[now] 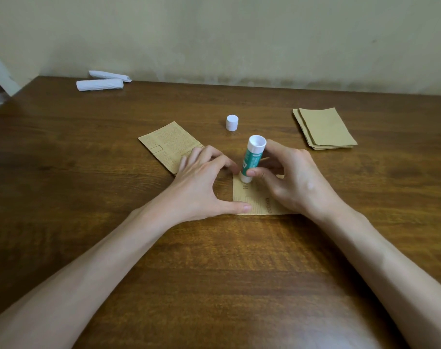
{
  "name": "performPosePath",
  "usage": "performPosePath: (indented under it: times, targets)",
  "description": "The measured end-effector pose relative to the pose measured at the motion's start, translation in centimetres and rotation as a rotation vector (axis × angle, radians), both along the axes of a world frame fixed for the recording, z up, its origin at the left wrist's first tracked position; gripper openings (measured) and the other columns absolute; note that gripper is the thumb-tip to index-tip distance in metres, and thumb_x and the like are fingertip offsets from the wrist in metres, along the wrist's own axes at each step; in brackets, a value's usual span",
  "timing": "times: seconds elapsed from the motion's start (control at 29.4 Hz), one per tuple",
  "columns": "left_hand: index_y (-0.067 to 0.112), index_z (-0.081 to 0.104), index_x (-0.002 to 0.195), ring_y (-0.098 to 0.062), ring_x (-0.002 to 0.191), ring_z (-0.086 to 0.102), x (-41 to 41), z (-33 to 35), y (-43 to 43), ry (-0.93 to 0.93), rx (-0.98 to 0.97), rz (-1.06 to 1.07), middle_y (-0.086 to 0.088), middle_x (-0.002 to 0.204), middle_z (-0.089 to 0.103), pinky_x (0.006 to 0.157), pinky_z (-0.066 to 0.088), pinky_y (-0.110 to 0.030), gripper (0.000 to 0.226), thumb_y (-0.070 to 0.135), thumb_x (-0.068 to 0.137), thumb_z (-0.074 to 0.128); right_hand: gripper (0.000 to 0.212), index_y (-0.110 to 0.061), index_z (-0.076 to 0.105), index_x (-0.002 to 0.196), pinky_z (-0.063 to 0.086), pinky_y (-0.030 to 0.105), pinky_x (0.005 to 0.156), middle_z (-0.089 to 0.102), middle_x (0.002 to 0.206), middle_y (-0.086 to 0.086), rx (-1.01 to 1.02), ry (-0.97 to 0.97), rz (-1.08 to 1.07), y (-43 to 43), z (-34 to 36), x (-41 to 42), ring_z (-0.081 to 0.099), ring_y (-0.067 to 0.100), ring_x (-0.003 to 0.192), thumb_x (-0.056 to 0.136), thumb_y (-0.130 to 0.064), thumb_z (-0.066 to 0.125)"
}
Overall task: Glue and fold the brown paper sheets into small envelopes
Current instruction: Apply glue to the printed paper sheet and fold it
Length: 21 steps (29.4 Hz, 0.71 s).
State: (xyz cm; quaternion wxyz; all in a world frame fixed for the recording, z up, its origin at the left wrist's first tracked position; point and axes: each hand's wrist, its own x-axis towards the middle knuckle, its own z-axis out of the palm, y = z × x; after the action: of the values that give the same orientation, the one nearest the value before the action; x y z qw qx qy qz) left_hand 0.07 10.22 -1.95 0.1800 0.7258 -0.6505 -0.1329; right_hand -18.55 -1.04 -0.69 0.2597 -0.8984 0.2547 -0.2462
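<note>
Rolls of white paper (99, 84), two of them, lie at the far left of the wooden table (214, 273), close to the wall. Nearer the middle, a printed brown sheet (167, 144) lies flat and skewed. Its near right corner is hidden under the fingers of the left hand (201, 182). That hand is spread wide and arched, holding nothing. Its thumb tip presses the near left corner of the brown sheet being glued (257, 200), and its index fingertip reaches toward that sheet's far left corner. This sheet lies flat just right of centre, between and partly under both hands, with print showing on it.

A white cap (232, 122) stands alone beyond the hands. The glue stick (252, 159), green with white ends, leans slightly to the right, its lower end down on the far left corner of the sheet. The right hand (295, 182) pinches it low on the barrel between thumb and curled fingers. At the far right, well apart, sits a stack of plain brown sheets (325, 129), slightly fanned.
</note>
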Motion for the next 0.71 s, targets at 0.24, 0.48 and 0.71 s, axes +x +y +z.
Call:
performPosePath:
  times: [0.24,0.48,0.71]
  targets:
    - [0.043,0.055,0.132,-0.007,0.134,0.028,0.0,-0.1,0.0,0.007,-0.001,0.004,0.016,0.131,0.038,0.109,0.021,-0.029,0.078,0.081,0.065,0.071,0.018,-0.020,0.066,0.112,0.060,0.035,0.094,0.076,0.107,-0.009,-0.028,0.013,-0.082,-0.5,-0.1,0.9,0.072,0.010,0.106,0.097,-0.027,0.073]
    - [0.043,0.056,0.131,-0.006,0.133,0.028,0.1,-0.2,-0.1,0.016,-0.015,-0.003,0.017,0.130,0.038,0.107,0.020,-0.028,0.078,0.081,0.065,0.072,0.028,-0.012,0.069,0.116,0.060,0.022,0.089,0.075,0.113,-0.008,0.164,-0.250,-0.163,-0.7,0.6,-0.4,0.075,0.003,0.101,0.094,-0.027,0.079]
    - [0.044,0.056,0.129,-0.006,0.130,0.032,0.7,0.2,0.2,0.050,-0.049,0.040,0.017,0.130,0.043,0.110,0.025,-0.031,0.075,0.077,0.064,0.074,0.027,-0.010,0.072,0.112,0.062,0.039,0.089,0.076,0.112,-0.002,0.224,-0.220,-0.063,-0.1,1.3,-1.3,0.077,0.013,0.097,0.093,-0.027,0.081]
